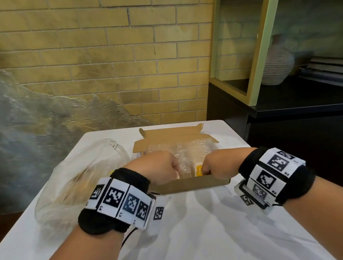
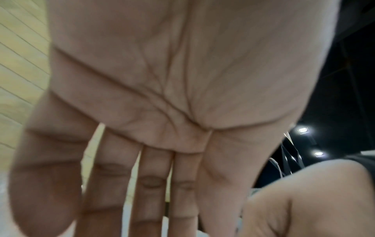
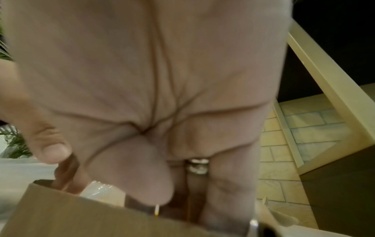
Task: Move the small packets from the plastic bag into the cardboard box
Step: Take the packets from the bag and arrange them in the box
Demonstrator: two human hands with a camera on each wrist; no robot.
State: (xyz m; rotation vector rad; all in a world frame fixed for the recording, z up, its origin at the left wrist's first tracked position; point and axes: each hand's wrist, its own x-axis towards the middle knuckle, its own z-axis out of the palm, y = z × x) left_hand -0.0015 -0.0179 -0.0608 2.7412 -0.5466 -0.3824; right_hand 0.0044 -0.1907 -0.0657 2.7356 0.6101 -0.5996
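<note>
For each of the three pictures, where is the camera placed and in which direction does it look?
Head: on the head, looking forward and down at the white table, cardboard box and plastic bag; both forearms show, left hand, right hand.
Left wrist: under the wrist, looking along the open palm; straight fingers show.
Right wrist: under the wrist, looking along the palm into the box; thumb shows.
Shared: head and right wrist both show the box and a yellow packet.

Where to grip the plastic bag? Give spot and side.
Probably the loose bunched film at the plastic bag's far end, pinched from above by the nearer left hand. The bag lies slumped left of the cardboard box, its body offering no firm edge.
</note>
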